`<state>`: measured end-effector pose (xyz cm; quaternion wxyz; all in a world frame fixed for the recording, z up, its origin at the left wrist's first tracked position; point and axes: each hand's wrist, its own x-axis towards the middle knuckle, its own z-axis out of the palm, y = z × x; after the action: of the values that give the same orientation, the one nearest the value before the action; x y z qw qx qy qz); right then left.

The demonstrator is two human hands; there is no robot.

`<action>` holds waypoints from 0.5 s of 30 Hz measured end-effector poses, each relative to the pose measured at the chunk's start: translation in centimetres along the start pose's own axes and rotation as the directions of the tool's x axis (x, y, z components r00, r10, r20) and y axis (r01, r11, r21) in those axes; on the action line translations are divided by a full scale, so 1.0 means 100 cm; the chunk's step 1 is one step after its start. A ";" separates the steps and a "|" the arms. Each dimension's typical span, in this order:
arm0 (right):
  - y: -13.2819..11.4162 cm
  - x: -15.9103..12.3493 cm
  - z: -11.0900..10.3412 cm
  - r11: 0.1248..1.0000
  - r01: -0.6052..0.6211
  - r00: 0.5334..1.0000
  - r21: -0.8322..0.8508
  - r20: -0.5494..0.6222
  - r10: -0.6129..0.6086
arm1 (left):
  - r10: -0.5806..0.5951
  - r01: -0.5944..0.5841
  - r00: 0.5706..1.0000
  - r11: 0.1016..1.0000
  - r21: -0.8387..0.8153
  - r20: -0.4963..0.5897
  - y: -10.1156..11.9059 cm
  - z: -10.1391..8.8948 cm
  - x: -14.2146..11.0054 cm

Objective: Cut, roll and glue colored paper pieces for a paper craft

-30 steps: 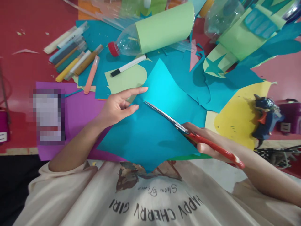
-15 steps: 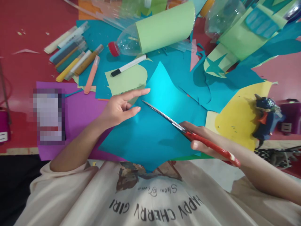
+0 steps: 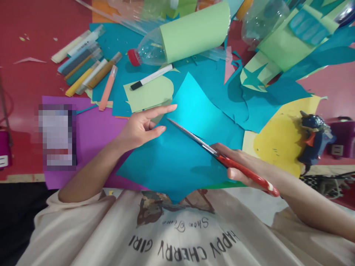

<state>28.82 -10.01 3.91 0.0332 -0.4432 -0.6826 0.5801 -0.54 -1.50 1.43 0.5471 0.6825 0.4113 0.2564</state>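
Observation:
A large blue paper piece with pointed corners lies in front of me, one corner reaching over the table edge toward my shirt. My left hand is at its left side, index finger and thumb stretched apart, with nothing visibly held. Whether the fingertips touch the paper, I cannot tell. Red-handled scissors are in my right hand, which is closed round the handles. Their blades look closed and lie across the blue paper, tip near my left fingertips. Past my left hand is a light green paper piece with a black-capped marker on it.
A bottle wrapped in green paper lies at the back. Several markers are grouped at the left, above purple paper and a blurred phone. A blue glue gun rests at right by yellow paper.
The scissor handles have shifted slightly left with my right hand, while the blade tip stays in nearly the same place. My left hand has not visibly moved.

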 end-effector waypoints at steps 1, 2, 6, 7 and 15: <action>0.000 0.000 0.000 1.000 -0.004 1.000 -0.001 0.000 0.004 | 0.005 -0.005 1.000 1.000 -0.007 -0.003 0.000 0.000 0.000; -0.001 0.001 0.000 1.000 -0.007 1.000 0.000 0.003 0.007 | 0.007 -0.007 1.000 1.000 -0.011 -0.005 0.000 0.001 0.000; -0.001 0.005 0.001 1.000 -0.003 1.000 0.028 -0.005 0.003 | 0.005 -0.006 1.000 1.000 -0.010 -0.013 0.001 0.002 -0.001; -0.001 0.006 0.001 0.999 0.001 1.000 0.039 -0.007 0.000 | -0.001 0.001 1.000 1.000 -0.011 -0.007 0.001 0.002 -0.001; 0.001 0.011 0.003 0.995 -0.011 1.000 0.100 -0.012 0.012 | -0.017 0.017 1.000 1.000 0.022 0.001 0.000 0.002 -0.002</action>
<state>28.03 -9.52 3.26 0.0560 -0.4486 -0.6501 0.6108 -0.51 -1.75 1.40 0.5420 0.6851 0.4195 0.2466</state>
